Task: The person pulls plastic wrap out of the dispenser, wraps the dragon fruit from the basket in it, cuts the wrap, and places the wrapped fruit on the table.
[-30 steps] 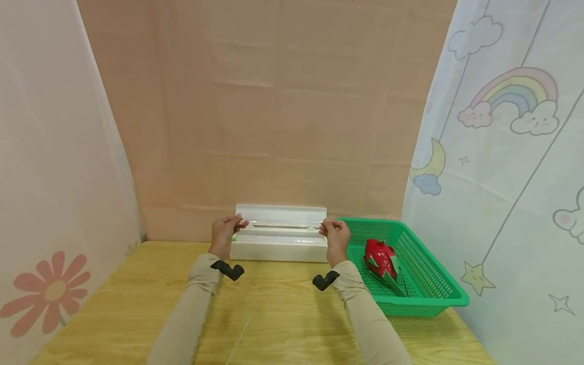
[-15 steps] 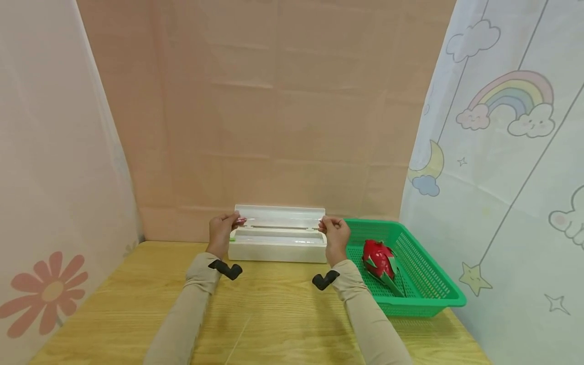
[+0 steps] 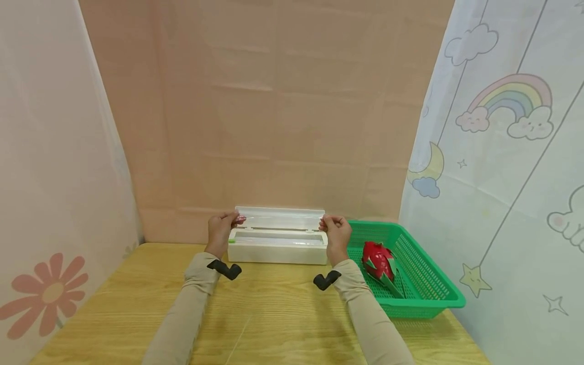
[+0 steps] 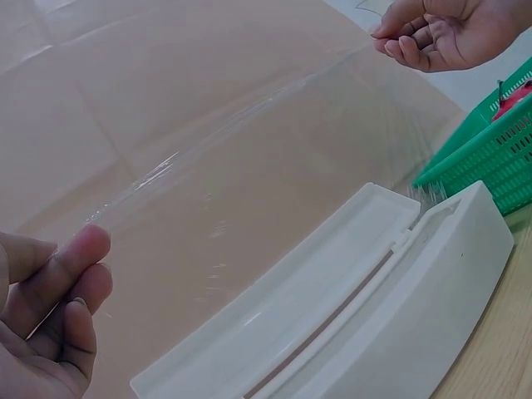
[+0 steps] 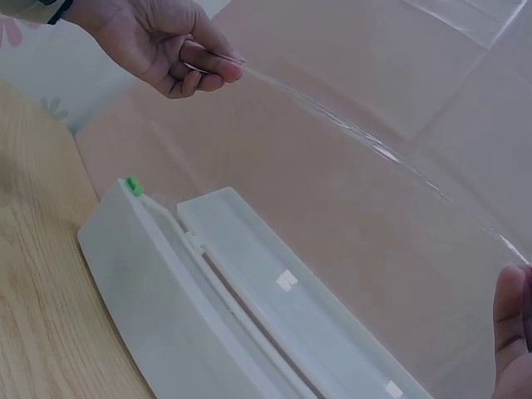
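A sheet of clear cling film (image 4: pixel 241 120) is stretched between both hands. My left hand (image 3: pixel 219 234) pinches one end of its top edge; my right hand (image 3: pixel 336 234) pinches the other. In the right wrist view the film's gathered edge (image 5: pixel 374 145) runs taut from hand to hand. Below stands a white cling film dispenser box (image 3: pixel 277 254) with its lid (image 3: pixel 278 218) raised at the back. The film comes up out of the box. A small green slider (image 5: pixel 133 186) sits at the box's left end.
At the right a green plastic basket (image 3: pixel 410 301) holds a red dragon fruit (image 3: pixel 378 260) with green scales. The wooden table (image 3: pixel 264 314) extends toward me. A tan cloth (image 3: pixel 274 126) hangs right behind the box, with patterned curtains (image 3: pixel 493 203) at the sides.
Both hands have risen very slightly relative to the box, the film still stretched between them. The head view has shifted a little. Box and basket stay in place.
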A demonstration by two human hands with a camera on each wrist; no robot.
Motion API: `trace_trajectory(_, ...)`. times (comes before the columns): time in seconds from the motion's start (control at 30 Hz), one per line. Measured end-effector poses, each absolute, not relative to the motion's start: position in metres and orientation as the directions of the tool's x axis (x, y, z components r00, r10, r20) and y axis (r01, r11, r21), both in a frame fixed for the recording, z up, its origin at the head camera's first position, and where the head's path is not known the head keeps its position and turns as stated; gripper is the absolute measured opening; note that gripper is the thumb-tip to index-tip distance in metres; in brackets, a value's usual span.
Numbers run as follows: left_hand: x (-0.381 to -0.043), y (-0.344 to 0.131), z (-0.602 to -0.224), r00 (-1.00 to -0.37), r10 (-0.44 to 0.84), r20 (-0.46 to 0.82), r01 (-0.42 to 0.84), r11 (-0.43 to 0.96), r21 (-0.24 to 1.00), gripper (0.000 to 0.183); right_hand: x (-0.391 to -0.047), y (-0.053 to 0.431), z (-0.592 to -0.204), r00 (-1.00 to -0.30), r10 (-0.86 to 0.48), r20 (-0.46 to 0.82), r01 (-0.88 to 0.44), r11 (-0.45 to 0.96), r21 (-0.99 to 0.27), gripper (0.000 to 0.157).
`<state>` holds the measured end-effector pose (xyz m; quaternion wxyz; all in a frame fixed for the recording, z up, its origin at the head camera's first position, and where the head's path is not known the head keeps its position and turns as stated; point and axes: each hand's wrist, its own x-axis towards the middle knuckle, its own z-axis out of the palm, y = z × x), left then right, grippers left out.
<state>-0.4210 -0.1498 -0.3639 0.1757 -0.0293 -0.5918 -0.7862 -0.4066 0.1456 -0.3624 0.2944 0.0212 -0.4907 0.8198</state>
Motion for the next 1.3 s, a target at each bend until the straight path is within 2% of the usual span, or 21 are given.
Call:
trace_trajectory(0.5,-0.409,-0.15,-0.355,-0.93,-0.231,0.286,0.349,-0.314,0.883,0.014,-0.399,0.144,-0.354,-0.824,0.449,0.346,-0.519,-0.351,-0.78,0.01)
trace_trajectory(1.03,-0.408,-0.151,-0.352,-0.914,-0.249,0.321,0.379,-0.236,0.895,0.023,-0.396,0.144,-0.346,-0.81,0.467,0.355,-0.534,-0.338,-0.775,0.013)
trace_trajectory(1.3,-0.407,-0.152,-0.349,-0.905,-0.242,0.349,0.404,-0.24,0.882,0.02,-0.398,0.144,-0.344,-0.79,0.475,0.387,-0.561,-0.307,-0.769,0.013)
